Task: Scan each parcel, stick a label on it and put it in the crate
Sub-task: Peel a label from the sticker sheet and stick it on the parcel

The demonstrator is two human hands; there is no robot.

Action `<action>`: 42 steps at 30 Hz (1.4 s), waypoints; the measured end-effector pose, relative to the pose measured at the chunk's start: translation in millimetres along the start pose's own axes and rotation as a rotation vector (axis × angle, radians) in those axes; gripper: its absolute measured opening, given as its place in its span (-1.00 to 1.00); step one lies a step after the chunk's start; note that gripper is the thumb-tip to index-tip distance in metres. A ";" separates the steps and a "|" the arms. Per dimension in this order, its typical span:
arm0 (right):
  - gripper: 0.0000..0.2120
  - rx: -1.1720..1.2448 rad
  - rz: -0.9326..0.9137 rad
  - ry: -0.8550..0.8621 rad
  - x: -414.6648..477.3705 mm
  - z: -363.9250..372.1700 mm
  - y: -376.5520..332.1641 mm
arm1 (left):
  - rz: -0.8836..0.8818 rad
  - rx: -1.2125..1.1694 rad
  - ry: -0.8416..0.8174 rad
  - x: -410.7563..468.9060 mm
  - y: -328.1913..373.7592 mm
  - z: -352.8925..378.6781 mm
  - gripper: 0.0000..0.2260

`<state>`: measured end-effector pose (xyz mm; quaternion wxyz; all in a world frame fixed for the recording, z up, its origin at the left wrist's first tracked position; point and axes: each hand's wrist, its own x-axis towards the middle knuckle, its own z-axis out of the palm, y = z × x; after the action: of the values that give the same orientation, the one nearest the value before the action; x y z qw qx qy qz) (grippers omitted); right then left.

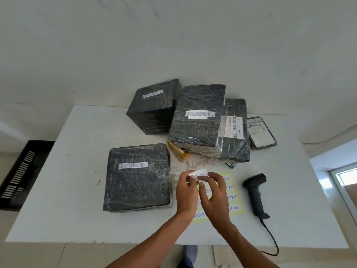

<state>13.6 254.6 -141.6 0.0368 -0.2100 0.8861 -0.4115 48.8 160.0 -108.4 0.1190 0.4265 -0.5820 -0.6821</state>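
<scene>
— Where do the arms sit?

— Both are bare. The left forearm [154, 235] reaches in from the near left and the right forearm [241, 240] from the near right. They converge toward the middle without crossing.

— And the grips?

— Side by side, backs up, touching or very nearly so. The left grip [186, 191] pinches the left end of a small label [199, 174] at its fingertips. The right grip [214, 195] pinches the right end between thumb and forefinger.

— The other fingers?

— On the right grip they are loosely bent and spread below the pinch. On the left they curl in close together.
</scene>
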 end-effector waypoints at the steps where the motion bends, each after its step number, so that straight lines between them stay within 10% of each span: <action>1: -0.81 0.039 0.000 0.023 0.8 -0.1 -5.9 | 0.009 -0.009 -0.010 0.9 3.0 -9.9 -0.83; 15: -0.94 0.344 0.156 -0.200 -6.1 75.1 -127.9 | 0.172 0.214 0.027 24.5 23.0 -179.0 -0.81; 31: -0.98 -0.158 0.041 -0.184 -1.3 119.2 -154.8 | 0.226 0.500 0.121 45.9 9.7 -219.0 -0.81; 42: -0.66 -0.338 0.069 -0.218 -0.2 122.5 -163.3 | 0.261 0.535 0.104 48.7 6.9 -214.4 -0.82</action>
<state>98.8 73.6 -100.7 0.1108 -0.2260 0.9399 -0.2305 171.3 -22.5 -115.0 0.1188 0.3987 -0.7841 -0.4605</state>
